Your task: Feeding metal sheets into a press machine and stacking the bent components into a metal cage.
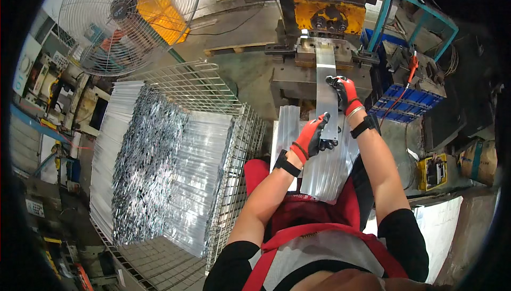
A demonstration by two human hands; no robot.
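Metal strip [325, 97] between both hands [312, 135]

Wire cage [248, 136]: stacked metal strips [197, 168]. Press block [343, 56]: held strip [326, 94], far end.

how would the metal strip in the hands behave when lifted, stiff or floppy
The metal strip appears thin, so probably light for its size. It looks straight between the left hand and right hand, suggesting moderate stiffness. Its smooth-looking face may be slippery.

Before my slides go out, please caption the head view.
Left hand and right hand hold a metal strip reaching onto a machine.
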